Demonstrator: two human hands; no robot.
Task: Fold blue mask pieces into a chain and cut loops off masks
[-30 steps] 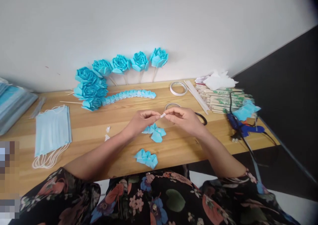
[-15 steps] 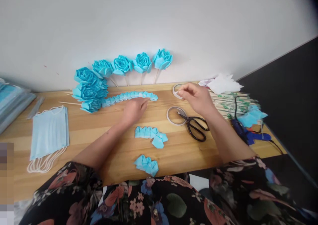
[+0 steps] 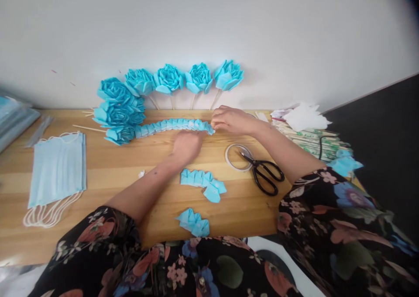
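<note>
A long pleated blue strip point(image 3: 173, 124) curves along the back of the table and ends between my hands. My left hand point(image 3: 188, 149) lies just below its right end, fingers closed, the fingertips at its lower edge. From the right, my right hand point(image 3: 234, 120) pinches at the same end; whether something small is also between those fingers is hidden. Nearer to me are a shorter pleated blue piece point(image 3: 196, 179) and a small folded blue piece point(image 3: 195, 222). Black-handled scissors point(image 3: 266, 174) rest with their tips over a tape roll point(image 3: 228, 160).
Blue paper roses point(image 3: 169, 78) on sticks lean against the wall, with more heaped point(image 3: 114, 113) at the strip's left end. Face masks point(image 3: 59, 170) lie stacked at left. Wrapped sticks point(image 3: 304, 142), white scraps point(image 3: 307, 117) and a blue scrap point(image 3: 345, 162) are at right.
My right hand has moved left from the tape at the back to the strip's right end. My left hand stays by that end. The whole view has shifted slightly.
</note>
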